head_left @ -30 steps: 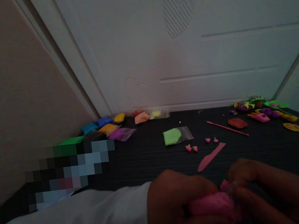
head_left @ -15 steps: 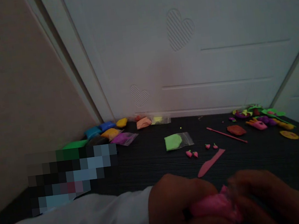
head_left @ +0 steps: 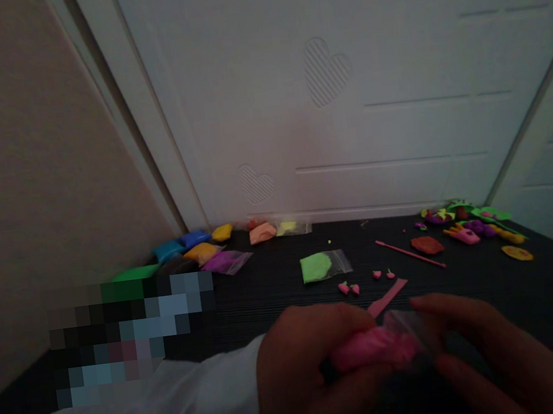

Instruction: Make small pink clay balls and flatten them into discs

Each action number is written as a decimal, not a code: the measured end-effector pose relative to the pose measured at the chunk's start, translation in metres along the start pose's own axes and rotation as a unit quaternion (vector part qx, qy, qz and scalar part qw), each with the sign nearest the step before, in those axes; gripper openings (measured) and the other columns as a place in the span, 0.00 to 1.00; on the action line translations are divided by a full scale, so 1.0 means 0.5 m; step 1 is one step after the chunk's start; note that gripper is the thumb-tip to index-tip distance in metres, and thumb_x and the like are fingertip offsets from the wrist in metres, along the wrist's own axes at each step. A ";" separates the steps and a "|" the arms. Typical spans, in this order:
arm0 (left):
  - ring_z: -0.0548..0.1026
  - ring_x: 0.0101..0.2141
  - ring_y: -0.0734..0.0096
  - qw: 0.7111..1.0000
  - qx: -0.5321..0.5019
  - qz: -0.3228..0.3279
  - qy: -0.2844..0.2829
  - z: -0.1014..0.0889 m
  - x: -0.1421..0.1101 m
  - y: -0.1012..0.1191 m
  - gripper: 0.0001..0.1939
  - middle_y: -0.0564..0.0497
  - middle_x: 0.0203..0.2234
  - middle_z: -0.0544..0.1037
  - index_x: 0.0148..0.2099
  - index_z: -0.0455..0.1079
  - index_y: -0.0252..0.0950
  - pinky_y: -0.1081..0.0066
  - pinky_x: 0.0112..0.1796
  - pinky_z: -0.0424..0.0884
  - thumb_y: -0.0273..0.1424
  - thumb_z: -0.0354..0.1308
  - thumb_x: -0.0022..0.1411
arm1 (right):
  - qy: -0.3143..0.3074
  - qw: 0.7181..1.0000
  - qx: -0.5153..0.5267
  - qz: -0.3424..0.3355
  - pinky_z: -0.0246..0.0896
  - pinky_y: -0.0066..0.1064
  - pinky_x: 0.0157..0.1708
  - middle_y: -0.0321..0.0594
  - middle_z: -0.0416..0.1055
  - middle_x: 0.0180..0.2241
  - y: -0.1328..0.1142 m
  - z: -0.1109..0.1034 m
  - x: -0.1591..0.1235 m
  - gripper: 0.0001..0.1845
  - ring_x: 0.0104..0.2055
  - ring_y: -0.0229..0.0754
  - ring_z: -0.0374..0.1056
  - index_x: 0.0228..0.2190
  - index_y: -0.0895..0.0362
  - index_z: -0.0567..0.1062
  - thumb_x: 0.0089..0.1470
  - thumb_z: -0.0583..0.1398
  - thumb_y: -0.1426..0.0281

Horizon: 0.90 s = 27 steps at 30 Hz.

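Observation:
A small clear bag of pink clay (head_left: 374, 346) is held low over the dark table. My left hand (head_left: 310, 364) wraps around its filled end, thumb and fingers closed on it. At the bag's clear plastic end, my right hand (head_left: 495, 341) has its thumb and fingers on either side of the film; the exact contact is blurred. Just beyond the hands lies a pink plastic clay knife (head_left: 388, 297), its near end hidden behind the bag and my left hand. Small pink pieces with green tips, one of them (head_left: 343, 288), sit behind the knife.
A bag of light green clay (head_left: 315, 267) lies mid-table. Farther right are a thin pink stick (head_left: 410, 254), a reddish-brown clay piece (head_left: 427, 245) and colourful clay figures (head_left: 464, 233). Several clay bags, including a purple one (head_left: 219, 262), line the left. A white panel (head_left: 263, 101) rises behind.
Both hands and the pink bag have risen slightly and shifted left in view. More of the bag's clear end shows, and the bag covers part of the knife. The view has tilted slightly.

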State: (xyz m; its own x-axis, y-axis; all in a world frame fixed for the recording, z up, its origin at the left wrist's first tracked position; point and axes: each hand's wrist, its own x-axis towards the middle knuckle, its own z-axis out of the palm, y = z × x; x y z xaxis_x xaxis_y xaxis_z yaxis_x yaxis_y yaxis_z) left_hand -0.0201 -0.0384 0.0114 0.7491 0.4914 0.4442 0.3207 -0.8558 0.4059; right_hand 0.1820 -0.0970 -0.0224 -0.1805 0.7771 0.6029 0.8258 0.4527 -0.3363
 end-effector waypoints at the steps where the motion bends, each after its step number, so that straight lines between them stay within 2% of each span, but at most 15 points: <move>1: 0.69 0.28 0.75 0.999 0.041 -0.012 0.015 -0.009 0.008 0.001 0.11 0.53 0.29 0.72 0.39 0.61 0.36 0.76 0.29 0.62 0.28 0.54 0.52 | -0.022 1.000 0.007 0.010 0.64 0.26 0.25 0.36 0.69 0.31 0.002 -0.002 0.009 0.16 0.31 0.38 0.67 0.44 0.50 0.59 0.51 0.51 0.65; 3: 0.68 0.29 0.71 0.988 0.146 -0.047 -0.003 -0.033 0.027 0.002 0.08 0.53 0.28 0.71 0.36 0.62 0.36 0.74 0.28 0.62 0.26 0.53 0.50 | -0.079 0.996 0.025 0.021 0.62 0.28 0.29 0.37 0.67 0.32 0.005 -0.003 0.029 0.13 0.33 0.38 0.65 0.42 0.51 0.61 0.52 0.50 0.68; 4: 0.68 0.30 0.68 0.973 0.221 -0.071 -0.016 -0.045 0.036 0.000 0.07 0.51 0.28 0.70 0.34 0.63 0.35 0.72 0.27 0.62 0.27 0.52 0.49 | -0.112 0.993 0.030 0.019 0.61 0.29 0.30 0.37 0.67 0.32 0.007 -0.002 0.038 0.12 0.33 0.37 0.65 0.40 0.52 0.62 0.52 0.49 0.69; 7: 0.68 0.35 0.58 0.902 0.411 -0.125 -0.044 -0.078 0.060 -0.014 0.08 0.45 0.33 0.69 0.36 0.63 0.33 0.65 0.31 0.64 0.27 0.50 0.50 | -0.192 0.981 -0.006 0.019 0.56 0.29 0.27 0.36 0.66 0.29 0.012 0.007 0.050 0.06 0.29 0.37 0.63 0.33 0.54 0.66 0.50 0.51 0.69; 9: 0.68 0.38 0.56 0.884 0.441 -0.132 -0.085 -0.088 0.066 -0.034 0.12 0.41 0.38 0.68 0.42 0.60 0.32 0.65 0.31 0.66 0.27 0.45 0.54 | -0.218 0.975 -0.043 0.010 0.52 0.29 0.24 0.35 0.64 0.25 0.015 0.015 0.047 0.05 0.26 0.37 0.60 0.28 0.55 0.66 0.47 0.54 0.67; 11: 0.70 0.35 0.55 0.861 0.462 -0.179 -0.113 -0.089 0.065 -0.059 0.14 0.39 0.38 0.68 0.45 0.59 0.31 0.64 0.27 0.66 0.27 0.40 0.57 | -0.230 0.972 -0.052 -0.015 0.50 0.29 0.24 0.35 0.64 0.24 0.018 0.021 0.040 0.06 0.26 0.37 0.59 0.25 0.56 0.65 0.45 0.56 0.66; 12: 0.71 0.32 0.53 0.850 0.464 -0.204 -0.145 -0.087 0.063 -0.072 0.15 0.38 0.37 0.69 0.45 0.58 0.31 0.62 0.26 0.66 0.26 0.39 0.57 | -0.232 0.971 -0.048 -0.027 0.50 0.28 0.24 0.35 0.64 0.25 0.018 0.024 0.036 0.06 0.26 0.37 0.59 0.25 0.56 0.65 0.45 0.56 0.67; 15: 0.73 0.27 0.53 0.845 0.451 -0.223 -0.182 -0.078 0.055 -0.109 0.12 0.40 0.29 0.72 0.38 0.63 0.31 0.60 0.24 0.66 0.24 0.40 0.55 | -0.238 0.970 -0.034 -0.046 0.50 0.27 0.25 0.34 0.64 0.25 0.018 0.028 0.029 0.02 0.27 0.36 0.59 0.26 0.55 0.66 0.45 0.56 0.71; 18: 0.73 0.26 0.53 0.843 0.444 -0.232 -0.195 -0.075 0.049 -0.129 0.12 0.39 0.27 0.73 0.38 0.63 0.31 0.59 0.23 0.66 0.24 0.41 0.54 | -0.226 0.972 -0.022 -0.056 0.50 0.26 0.24 0.33 0.64 0.26 0.016 0.028 0.027 0.04 0.27 0.35 0.59 0.27 0.55 0.65 0.44 0.55 0.74; 23: 0.73 0.27 0.50 0.843 0.444 -0.229 -0.200 -0.077 0.041 -0.131 0.13 0.39 0.27 0.73 0.39 0.64 0.31 0.57 0.22 0.66 0.26 0.44 0.51 | -0.192 0.979 0.005 -0.065 0.52 0.25 0.25 0.33 0.65 0.26 0.019 0.034 0.020 0.05 0.27 0.34 0.60 0.28 0.55 0.65 0.47 0.53 0.76; 27: 0.72 0.28 0.49 0.846 0.443 -0.219 -0.200 -0.078 0.042 -0.118 0.13 0.39 0.28 0.73 0.38 0.65 0.31 0.56 0.24 0.66 0.31 0.44 0.52 | -0.135 0.988 0.049 -0.058 0.56 0.26 0.29 0.34 0.66 0.30 0.023 0.038 0.012 0.13 0.31 0.34 0.62 0.38 0.52 0.64 0.49 0.53 0.75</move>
State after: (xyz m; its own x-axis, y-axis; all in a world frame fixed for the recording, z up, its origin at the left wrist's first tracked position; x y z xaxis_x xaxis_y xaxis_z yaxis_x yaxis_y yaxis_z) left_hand -0.0459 0.0286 0.0279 0.5245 0.8510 0.0287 0.7946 -0.4771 -0.3755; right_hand 0.1803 -0.0788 -0.0367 -0.4179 0.7992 0.4321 0.7378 0.5760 -0.3519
